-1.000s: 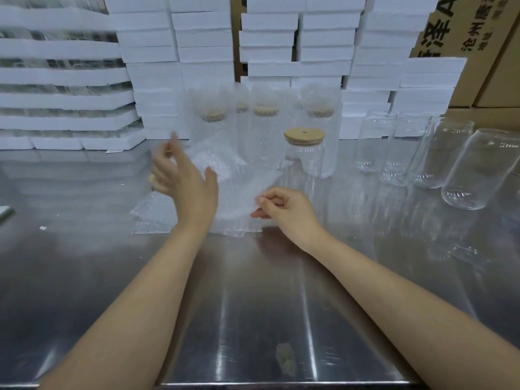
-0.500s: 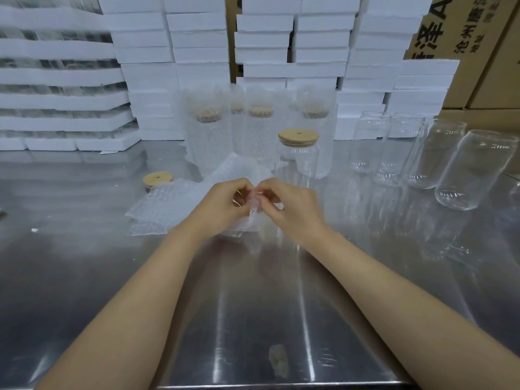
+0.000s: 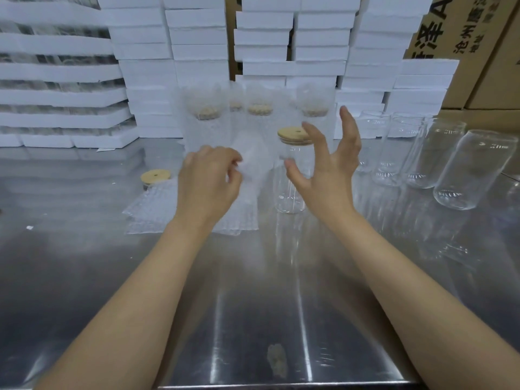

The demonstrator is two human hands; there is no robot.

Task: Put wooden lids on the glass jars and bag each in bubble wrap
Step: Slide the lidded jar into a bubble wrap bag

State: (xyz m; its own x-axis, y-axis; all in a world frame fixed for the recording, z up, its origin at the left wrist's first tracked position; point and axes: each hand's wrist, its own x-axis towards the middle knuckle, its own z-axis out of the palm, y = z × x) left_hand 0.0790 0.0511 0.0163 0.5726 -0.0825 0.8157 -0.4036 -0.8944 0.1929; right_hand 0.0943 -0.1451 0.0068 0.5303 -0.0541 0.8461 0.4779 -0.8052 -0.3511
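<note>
1. The left hand [image 3: 209, 184] pinches a bubble bag [image 3: 253, 161] by its edge and holds it up, probably to open its mouth.
2. The right hand [image 3: 326, 170] is released, with fingers spread just beside the lidded jar [image 3: 291, 190], likely ready to grasp it.
3. The jar stands on the table [image 3: 253, 291], beside the bag pile [image 3: 157, 204].
4. The bag is blurred, so I cannot tell whether its mouth is open.
</note>
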